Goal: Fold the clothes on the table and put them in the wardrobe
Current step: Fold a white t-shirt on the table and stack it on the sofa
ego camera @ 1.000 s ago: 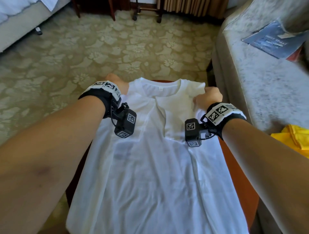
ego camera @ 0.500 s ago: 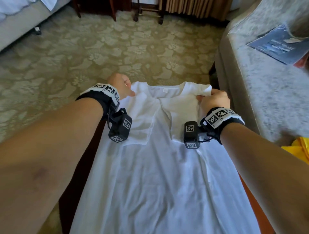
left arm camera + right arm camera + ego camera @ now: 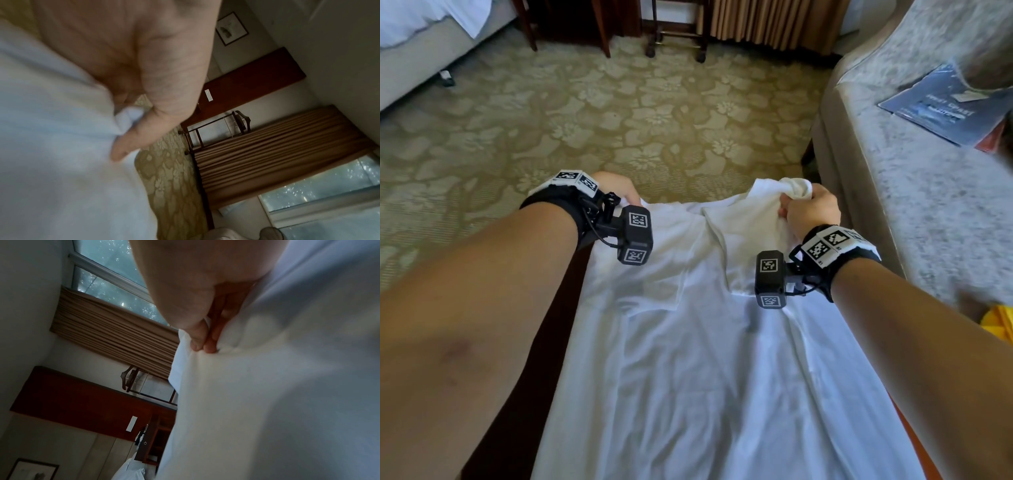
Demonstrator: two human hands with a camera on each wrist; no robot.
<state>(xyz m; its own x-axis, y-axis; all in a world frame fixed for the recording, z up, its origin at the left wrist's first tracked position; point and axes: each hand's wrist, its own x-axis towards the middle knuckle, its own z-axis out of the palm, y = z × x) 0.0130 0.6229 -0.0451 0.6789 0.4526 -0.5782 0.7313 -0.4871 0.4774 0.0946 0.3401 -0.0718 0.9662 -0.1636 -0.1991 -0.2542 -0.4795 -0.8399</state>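
On the table (image 3: 571, 284), across the middle of the head view, lies a white shirt (image 3: 705, 359), spread flat with its hem toward 6 o'clock and its collar end toward 12 o'clock. Both sleeves are folded inward over the chest. The right hand (image 3: 810, 212), at about 1 o'clock from the shirt's centre, has its fingers curled round a bunched shoulder corner, lifted clear of the table; in the right wrist view the thumb and fingertips (image 3: 209, 348) pinch the cloth. The left hand (image 3: 616, 188), at about 11 o'clock, grips the other shoulder at the shirt's edge; the left wrist view shows a tuft of fabric pinched between thumb and fingers. Dark table edge shows along the shirt's 9 o'clock side. A patterned carpet (image 3: 619, 113) stretches toward 12 o'clock. A grey sofa (image 3: 893, 205) stands at 3 o'clock, with a blue booklet (image 3: 941, 106) on it and yellow cloth (image 3: 1001, 325) beside its near edge.
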